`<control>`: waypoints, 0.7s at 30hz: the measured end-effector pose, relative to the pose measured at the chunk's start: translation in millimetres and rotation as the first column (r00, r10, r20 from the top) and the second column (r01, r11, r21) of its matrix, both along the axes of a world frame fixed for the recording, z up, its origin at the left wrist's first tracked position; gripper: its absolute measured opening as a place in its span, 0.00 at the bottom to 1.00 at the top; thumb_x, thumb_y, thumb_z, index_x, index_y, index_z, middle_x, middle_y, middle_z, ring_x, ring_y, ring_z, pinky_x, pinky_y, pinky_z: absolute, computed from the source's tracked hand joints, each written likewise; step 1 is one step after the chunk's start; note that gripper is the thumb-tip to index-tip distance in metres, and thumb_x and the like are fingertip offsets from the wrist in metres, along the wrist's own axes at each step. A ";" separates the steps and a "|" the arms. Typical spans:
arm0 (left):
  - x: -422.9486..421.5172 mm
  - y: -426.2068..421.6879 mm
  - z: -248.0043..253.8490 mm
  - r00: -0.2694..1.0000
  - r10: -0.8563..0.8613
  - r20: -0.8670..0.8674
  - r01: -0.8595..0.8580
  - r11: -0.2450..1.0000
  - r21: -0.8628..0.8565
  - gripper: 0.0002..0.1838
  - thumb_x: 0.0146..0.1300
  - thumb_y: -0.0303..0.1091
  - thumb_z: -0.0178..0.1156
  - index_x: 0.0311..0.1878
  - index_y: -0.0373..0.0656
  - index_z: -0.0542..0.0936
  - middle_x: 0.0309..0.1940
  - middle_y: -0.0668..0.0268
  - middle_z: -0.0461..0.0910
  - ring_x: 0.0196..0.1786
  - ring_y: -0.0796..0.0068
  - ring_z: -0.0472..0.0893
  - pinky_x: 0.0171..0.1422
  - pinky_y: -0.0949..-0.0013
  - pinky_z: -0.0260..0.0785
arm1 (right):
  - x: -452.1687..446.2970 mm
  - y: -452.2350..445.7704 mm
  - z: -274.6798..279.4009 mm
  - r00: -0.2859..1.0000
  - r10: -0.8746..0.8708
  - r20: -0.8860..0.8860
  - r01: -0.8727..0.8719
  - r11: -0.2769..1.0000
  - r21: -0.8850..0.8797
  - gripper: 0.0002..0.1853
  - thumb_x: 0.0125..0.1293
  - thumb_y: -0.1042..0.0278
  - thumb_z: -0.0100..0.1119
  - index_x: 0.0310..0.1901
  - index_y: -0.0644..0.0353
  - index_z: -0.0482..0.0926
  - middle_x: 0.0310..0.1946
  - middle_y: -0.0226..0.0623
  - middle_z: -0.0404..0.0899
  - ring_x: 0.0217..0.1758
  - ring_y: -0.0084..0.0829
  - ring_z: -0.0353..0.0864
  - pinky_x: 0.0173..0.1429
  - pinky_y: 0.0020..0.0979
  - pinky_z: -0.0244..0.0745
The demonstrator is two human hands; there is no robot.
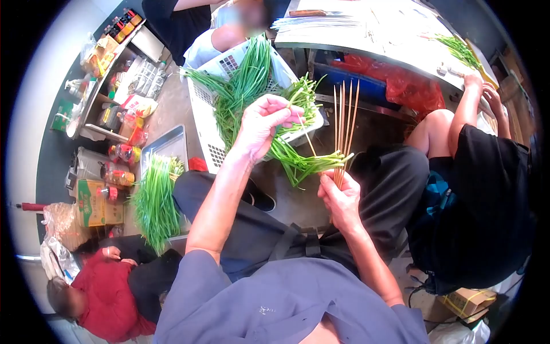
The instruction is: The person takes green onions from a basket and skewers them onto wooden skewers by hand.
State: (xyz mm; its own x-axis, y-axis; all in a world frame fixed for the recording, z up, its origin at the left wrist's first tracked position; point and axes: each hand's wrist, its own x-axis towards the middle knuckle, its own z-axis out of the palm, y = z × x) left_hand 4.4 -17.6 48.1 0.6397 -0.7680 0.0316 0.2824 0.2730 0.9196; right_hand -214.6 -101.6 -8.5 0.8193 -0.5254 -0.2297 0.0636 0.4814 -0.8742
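My right hand (342, 198) is wrapped around the lower ends of several bamboo skewers (342, 123), which fan upward. A bundle of green stalks (301, 162) lies across these skewers just above the fist, its loose ends hanging to the left. One skewer leans left, toward my left hand (264, 123). The left thumb and fingers are pinched together, with a bit of green stalk showing at the fingertips. Behind that hand stands a white plastic basket (201, 109). It holds long green chives (252, 71) and shorter-cut green stalks (302, 97).
A metal tray (179, 137) with more chives (156, 200) is at left, beside shelves of bottles (123, 153). A white table (395, 34) bears a knife (315, 12), skewers and greens. People sit at right, top and lower left (109, 292).
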 end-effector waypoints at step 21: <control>-17.2 3.9 -12.5 0.999 -0.050 -0.022 0.048 0.994 -0.098 0.03 0.65 0.23 0.58 0.40 0.39 0.75 0.40 0.51 0.83 0.43 0.58 0.85 0.46 0.65 0.77 | -3.9 2.2 1.1 0.999 0.038 -0.027 -0.039 0.998 -0.042 0.06 0.67 0.69 0.60 0.42 0.61 0.80 0.21 0.26 0.76 0.21 0.13 0.68 0.25 0.17 0.60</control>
State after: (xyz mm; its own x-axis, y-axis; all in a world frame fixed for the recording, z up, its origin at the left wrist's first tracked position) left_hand -12.9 -13.7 35.6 0.6030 -0.7923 0.0923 0.3198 0.3462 0.8820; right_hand -218.5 -99.4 -7.4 0.8333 -0.5030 -0.2293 0.0227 0.4456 -0.8950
